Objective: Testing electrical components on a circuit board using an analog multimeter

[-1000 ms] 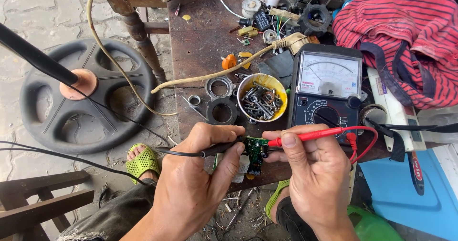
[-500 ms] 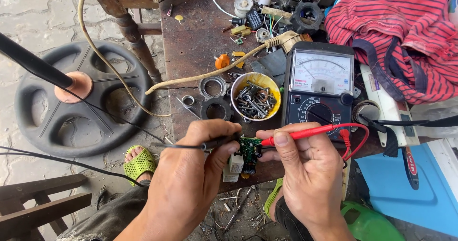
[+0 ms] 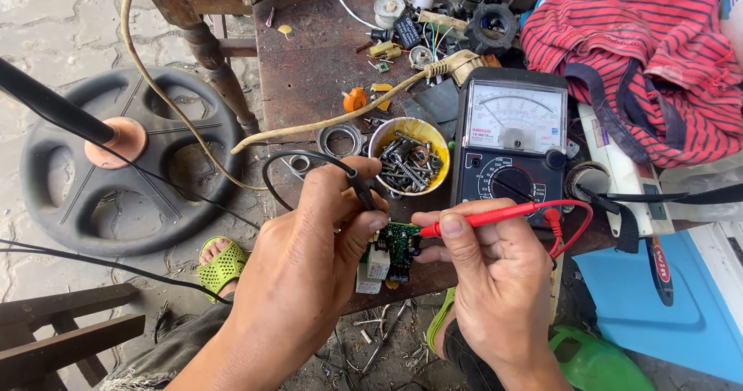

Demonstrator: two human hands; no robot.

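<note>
Since before, both probes tilted. Left hand pinches black probe, right hand red probe, on light, fragile circuit board at near desk edge; hold its edges.

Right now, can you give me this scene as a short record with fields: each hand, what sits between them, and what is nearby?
left hand: pinches the black probe, tip down at the board
right hand: holds the red probe, tip at the board
board: small, green, held between both hands at the table edge
meter: black analog, beyond the right hand
bowl: yellow, full of screws, left of the meter
cloth: red striped, top right
table: dark wood, strewn with small parts
</note>
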